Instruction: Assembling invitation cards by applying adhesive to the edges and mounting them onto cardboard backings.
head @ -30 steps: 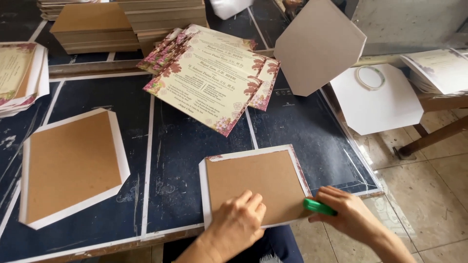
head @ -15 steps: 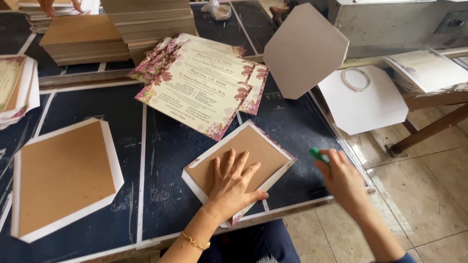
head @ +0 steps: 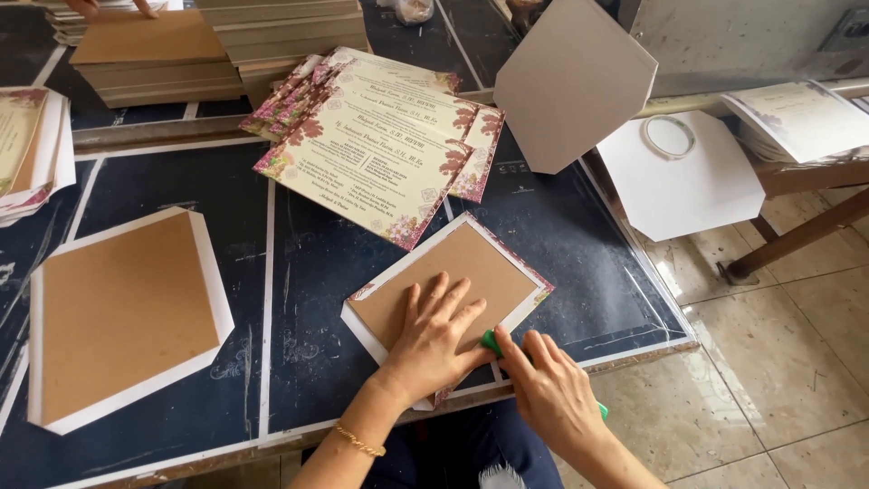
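A brown cardboard panel lying on a printed sheet with a white and floral border (head: pixel 471 263) sits turned at an angle on the dark table (head: pixel 317 254). My left hand (head: pixel 433 340) lies flat on it, fingers spread, pressing it down. My right hand (head: pixel 548 389) holds a small green scraper (head: pixel 491 341) against the panel's near right edge, right beside my left hand.
A second brown panel on white paper (head: pixel 122 312) lies at the left. Fanned floral printed cards (head: pixel 380 136) lie behind, with stacks of brown boards (head: pixel 217 45) beyond. A grey hexagonal board (head: pixel 579 81) leans at right; white sheets with a ring (head: pixel 674 167) rest beside the table edge.
The panel has been turned further on the table. My right hand with the green scraper has come down from the right onto the panel's near edge. My left hand stays flat on it.
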